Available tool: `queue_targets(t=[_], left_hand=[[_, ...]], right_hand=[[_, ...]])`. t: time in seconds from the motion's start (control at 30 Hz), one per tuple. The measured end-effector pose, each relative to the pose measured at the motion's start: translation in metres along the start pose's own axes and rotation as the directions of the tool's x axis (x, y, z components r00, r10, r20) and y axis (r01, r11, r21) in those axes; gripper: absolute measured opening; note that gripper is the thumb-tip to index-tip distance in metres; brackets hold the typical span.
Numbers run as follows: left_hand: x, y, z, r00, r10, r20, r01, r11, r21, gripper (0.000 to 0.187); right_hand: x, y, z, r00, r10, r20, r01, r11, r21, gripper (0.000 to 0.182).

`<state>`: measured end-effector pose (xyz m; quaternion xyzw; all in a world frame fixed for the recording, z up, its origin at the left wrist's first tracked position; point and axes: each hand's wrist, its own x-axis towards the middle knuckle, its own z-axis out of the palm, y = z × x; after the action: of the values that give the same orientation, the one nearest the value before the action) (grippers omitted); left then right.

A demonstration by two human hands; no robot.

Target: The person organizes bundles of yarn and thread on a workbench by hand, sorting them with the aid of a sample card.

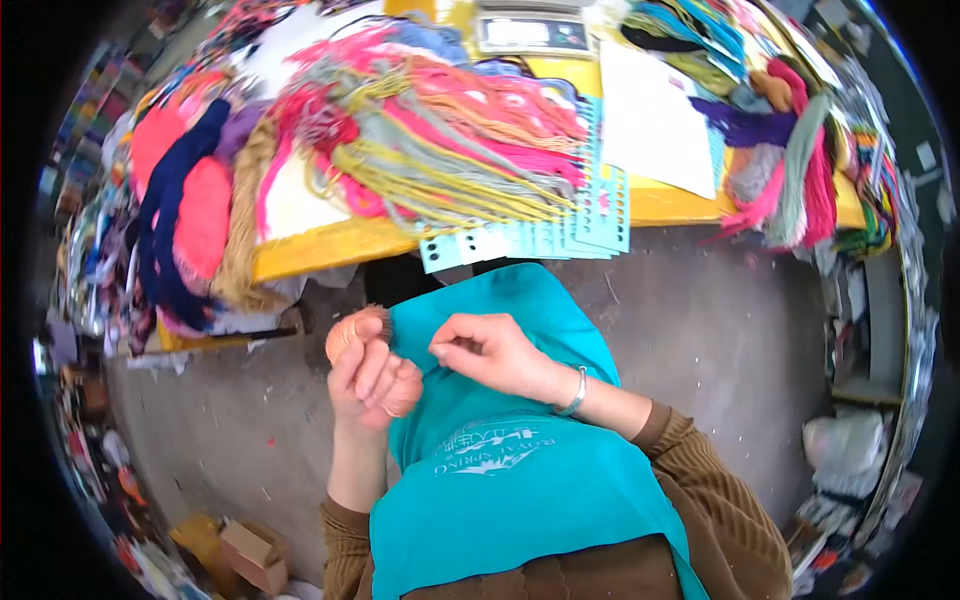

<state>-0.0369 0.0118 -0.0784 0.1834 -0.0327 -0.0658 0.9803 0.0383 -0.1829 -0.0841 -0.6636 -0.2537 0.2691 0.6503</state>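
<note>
My left hand [362, 378] is closed around a small peach-coloured bundle of yarn [346, 338]. One end of the bundle bulges above the fingers, and another part shows below them at the palm side. Brownish loose fibres stick out near its upper right. Just to the right, apart from the bundle, my right hand [497, 352] has thumb and forefinger pinched together. Whatever that pinch holds, if anything, is too fine to see. Both hands are over the teal apron [540, 480] on my lap.
A yellow-edged table [335, 247] stands ahead, with a heap of pink, grey and yellow-green yarn [430, 130] on punched light-blue cards [600, 235]. Behind are a digital scale [535, 35] and white paper [655, 120]. More skeins hang at both sides; a cardboard box [253, 555] is on the floor.
</note>
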Motion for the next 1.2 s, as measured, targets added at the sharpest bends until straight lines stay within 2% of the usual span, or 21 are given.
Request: queue_targets(t=[0.07, 0.1, 0.17, 0.2, 0.23, 0.27, 0.33, 0.37, 0.4, 0.47, 0.5, 0.53, 0.57, 0.6, 0.67, 0.7, 0.83, 0.97, 1.1, 1.2], left_hand=[[0.008, -0.012, -0.005, 1.0, 0.002, -0.01, -0.003, 0.998, -0.055, 0.034], [0.012, -0.014, -0.006, 1.0, 0.013, 0.001, -0.013, 1.0, -0.015, 0.034], [0.015, -0.019, 0.004, 0.98, 0.078, -0.182, -0.065, 0.995, 0.079, 0.035], [0.018, -0.017, 0.002, 0.986, 0.074, -0.149, -0.066, 0.996, 0.058, 0.04], [0.021, -0.015, 0.0, 0.991, 0.071, -0.116, -0.067, 0.997, 0.036, 0.046], [0.025, -0.013, -0.002, 0.994, 0.067, -0.082, -0.066, 0.998, 0.014, 0.051], [0.036, -0.004, -0.001, 0.993, 0.004, 0.116, 0.021, 0.977, -0.213, 0.055], [0.042, -0.003, -0.003, 0.986, 0.005, 0.167, 0.04, 0.963, -0.268, 0.064], [0.046, -0.003, -0.003, 1.0, 0.004, 0.02, -0.003, 0.998, -0.058, 0.063], [0.052, -0.004, -0.005, 0.964, 0.1, -0.245, -0.002, 0.929, 0.37, 0.062], [0.06, -0.007, -0.023, 0.966, 0.219, -0.139, -0.057, 0.704, 0.708, 0.057], [0.064, -0.005, -0.029, 0.97, 0.245, -0.004, -0.096, 0.394, 0.914, 0.051], [0.072, -0.004, -0.029, 0.966, 0.219, 0.136, -0.146, 0.029, 0.989, 0.046], [0.079, -0.004, -0.028, 0.955, 0.144, 0.258, -0.198, -0.337, 0.92, 0.041], [0.092, -0.009, -0.025, 0.933, 0.011, 0.36, -0.291, -0.566, 0.771, 0.041], [0.095, -0.011, -0.028, 0.927, -0.074, 0.367, -0.333, -0.609, 0.72, 0.047], [0.104, -0.022, -0.042, 0.913, -0.207, 0.351, -0.394, -0.67, 0.63, 0.055], [0.107, -0.034, -0.042, 0.941, -0.121, 0.317, -0.316, -0.653, 0.689, 0.049], [0.109, -0.046, -0.038, 0.958, -0.057, 0.281, -0.237, -0.708, 0.665, 0.041], [0.111, -0.047, -0.037, 0.956, -0.046, 0.289, -0.235, -0.705, 0.668, 0.041]], right_hand=[[0.0, -0.01, -0.007, 0.999, -0.022, -0.038, 0.022, 1.0, -0.02, 0.008], [0.001, -0.013, -0.011, 0.998, -0.035, -0.051, 0.033, 0.999, -0.031, 0.008], [0.005, -0.014, -0.027, 0.95, -0.29, -0.116, 0.247, 0.925, -0.29, 0.008], [0.008, -0.016, -0.038, 0.904, -0.412, -0.117, 0.33, 0.845, -0.421, 0.01], [0.012, -0.022, -0.051, 0.849, -0.501, -0.167, 0.347, 0.767, -0.54, 0.014], [0.012, -0.022, -0.065, 0.84, -0.506, -0.195, 0.266, 0.698, -0.665, 0.019], [0.015, -0.028, -0.095, 0.847, -0.506, -0.166, 0.158, 0.536, -0.829, 0.04], [0.013, -0.027, -0.105, 0.881, -0.445, -0.163, 0.09, 0.495, -0.864, 0.05], [0.01, -0.027, -0.114, 0.909, -0.382, -0.165, 0.025, 0.446, -0.895, 0.059], [0.007, -0.024, -0.125, 0.945, -0.279, -0.168, -0.055, 0.373, -0.926, 0.075], [0.004, -0.018, -0.127, 0.957, -0.24, -0.164, -0.071, 0.357, -0.931, 0.081], [0.002, -0.013, -0.128, 0.967, -0.201, -0.16, -0.084, 0.34, -0.936, 0.086], [0.001, -0.01, -0.128, 0.966, -0.2, -0.164, -0.088, 0.34, -0.936, 0.089], [0.002, -0.007, -0.128, 0.962, -0.209, -0.176, -0.098, 0.337, -0.936, 0.088], [0.005, -0.003, -0.127, 0.953, -0.229, -0.2, -0.116, 0.335, -0.935, 0.087], [0.007, -0.004, -0.127, 0.95, -0.229, -0.211, -0.125, 0.342, -0.931, 0.085], [0.016, 0.005, -0.132, 0.94, -0.251, -0.231, -0.128, 0.37, -0.92, 0.083], [0.017, 0.004, -0.139, 0.941, -0.252, -0.224, -0.112, 0.394, -0.912, 0.081], [0.02, 0.007, -0.139, 0.931, -0.283, -0.231, -0.099, 0.412, -0.906, 0.077], [0.02, 0.008, -0.141, 0.932, -0.279, -0.23, -0.097, 0.42, -0.902, 0.076]])
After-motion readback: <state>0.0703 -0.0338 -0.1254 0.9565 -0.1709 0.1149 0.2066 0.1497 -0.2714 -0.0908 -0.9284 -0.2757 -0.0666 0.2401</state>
